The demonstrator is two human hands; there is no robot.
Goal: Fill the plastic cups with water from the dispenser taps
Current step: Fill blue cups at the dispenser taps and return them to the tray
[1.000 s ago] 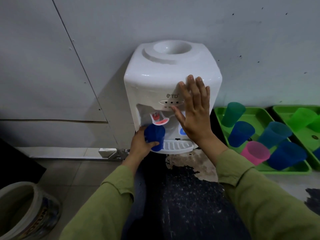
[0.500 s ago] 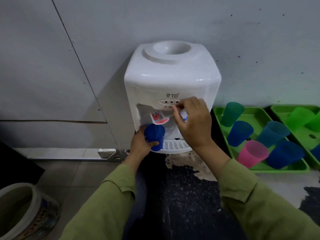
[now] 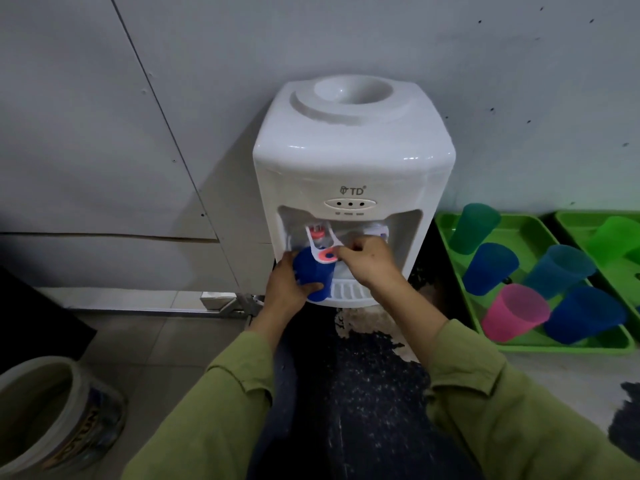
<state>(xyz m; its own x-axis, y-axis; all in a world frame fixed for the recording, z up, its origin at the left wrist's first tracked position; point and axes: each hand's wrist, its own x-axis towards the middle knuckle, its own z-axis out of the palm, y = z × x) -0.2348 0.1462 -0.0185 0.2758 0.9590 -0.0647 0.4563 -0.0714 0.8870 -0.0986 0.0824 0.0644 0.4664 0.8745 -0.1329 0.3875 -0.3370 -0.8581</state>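
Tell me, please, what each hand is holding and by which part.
The left hand grips the blue cup around its side wall, beneath the red tap lever. The right hand pinches that lever at its red paddle end.

Grey tiled floor (image 3: 145,341), with a dark flaking patch (image 3: 374,327). A white plastic water dispenser (image 3: 353,161) stood against the wall. A green rectangular plastic tray (image 3: 554,349) lay just right of it, with a second green plastic tray (image 3: 581,216) alongside. A pale round bucket (image 3: 90,434) stood at the near left.
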